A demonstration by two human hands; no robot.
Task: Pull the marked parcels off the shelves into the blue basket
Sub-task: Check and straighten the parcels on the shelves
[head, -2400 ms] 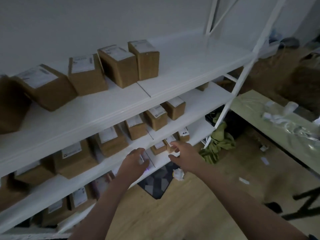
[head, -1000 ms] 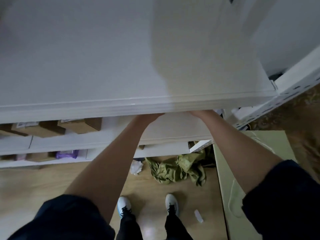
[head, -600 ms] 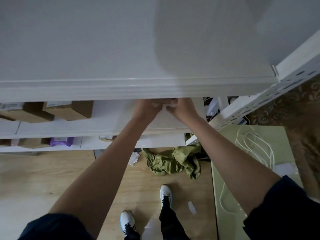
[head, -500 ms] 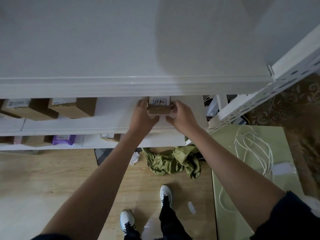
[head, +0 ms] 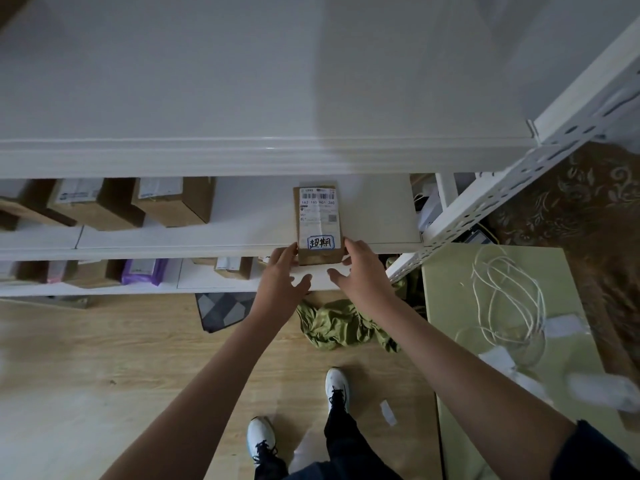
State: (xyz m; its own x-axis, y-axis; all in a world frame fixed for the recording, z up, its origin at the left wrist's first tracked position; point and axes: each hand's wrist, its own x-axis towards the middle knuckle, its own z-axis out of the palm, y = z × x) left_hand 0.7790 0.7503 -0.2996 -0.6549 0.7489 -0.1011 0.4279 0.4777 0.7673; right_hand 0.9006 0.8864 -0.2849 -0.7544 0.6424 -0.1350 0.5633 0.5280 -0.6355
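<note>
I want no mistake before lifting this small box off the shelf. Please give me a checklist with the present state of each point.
1. Parcel bears a handwritten mark: ok.
2. Parcel near the front edge of its shelf: ok.
3. Left hand touches its left side: ok.
4. Right hand touches its right side: ok.
5. Firm hold from both sides: cannot tell.
6. Blue basket in sight: not ok, none visible.
</note>
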